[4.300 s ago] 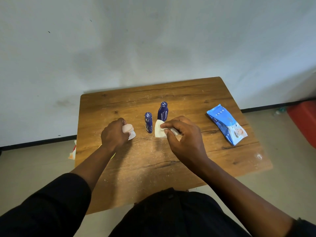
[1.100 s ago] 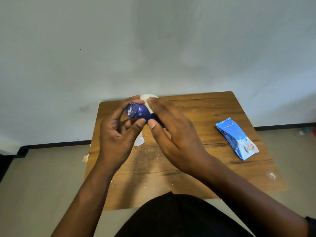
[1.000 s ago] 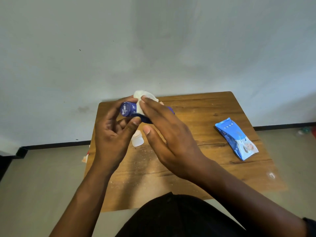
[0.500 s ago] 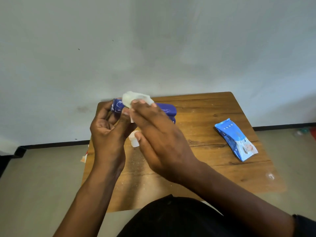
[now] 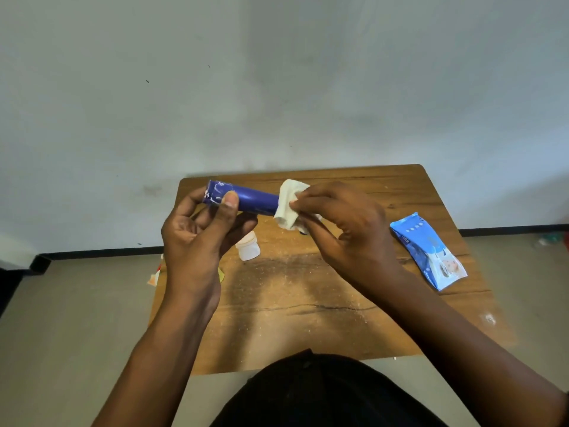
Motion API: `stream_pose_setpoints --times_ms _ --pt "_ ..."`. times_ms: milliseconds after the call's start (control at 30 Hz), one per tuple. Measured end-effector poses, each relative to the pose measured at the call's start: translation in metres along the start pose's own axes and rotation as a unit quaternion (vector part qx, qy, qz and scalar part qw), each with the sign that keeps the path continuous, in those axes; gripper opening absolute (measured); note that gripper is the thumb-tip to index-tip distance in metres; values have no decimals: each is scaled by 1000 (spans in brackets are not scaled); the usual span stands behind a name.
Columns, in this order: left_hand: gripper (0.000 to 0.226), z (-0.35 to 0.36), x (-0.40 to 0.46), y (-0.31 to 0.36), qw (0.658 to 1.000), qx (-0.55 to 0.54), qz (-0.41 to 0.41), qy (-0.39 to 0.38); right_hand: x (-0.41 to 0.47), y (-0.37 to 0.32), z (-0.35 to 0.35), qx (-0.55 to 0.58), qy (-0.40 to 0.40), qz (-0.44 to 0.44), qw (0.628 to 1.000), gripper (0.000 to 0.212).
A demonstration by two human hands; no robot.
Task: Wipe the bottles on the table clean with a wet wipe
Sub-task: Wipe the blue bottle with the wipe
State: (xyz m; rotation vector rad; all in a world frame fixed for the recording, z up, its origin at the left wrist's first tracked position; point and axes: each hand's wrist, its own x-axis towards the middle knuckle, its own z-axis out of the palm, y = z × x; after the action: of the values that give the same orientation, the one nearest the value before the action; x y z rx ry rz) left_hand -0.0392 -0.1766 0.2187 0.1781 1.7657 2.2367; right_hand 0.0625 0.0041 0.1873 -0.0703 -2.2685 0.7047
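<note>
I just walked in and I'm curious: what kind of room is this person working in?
Probably a bare, plain indoor room, not a kitchen or workshop. A small worn wooden table stands against an unadorned pale grey wall, on a plain beige floor with a black skirting strip.

Blue wipes pack on table: small pale letters near upper left edge, look like "mee", not sure. Row of small white dots above them, no words. Printed picture at lower end of pack, no text readable there.
Blue bottle: white markings at base end, too blurred to read.
White bottle: no readable label.
</note>
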Motion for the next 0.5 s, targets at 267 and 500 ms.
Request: stream_pose_setpoints --times_ms 267,500 --pt "37 9 -3 -5 999 14 -32 -29 21 -30 14 -11 -5 -43 999 15" --pt "44 -6 6 6 999 -8 -41 -2 7 0 -1 20 -14 9 1000 20"
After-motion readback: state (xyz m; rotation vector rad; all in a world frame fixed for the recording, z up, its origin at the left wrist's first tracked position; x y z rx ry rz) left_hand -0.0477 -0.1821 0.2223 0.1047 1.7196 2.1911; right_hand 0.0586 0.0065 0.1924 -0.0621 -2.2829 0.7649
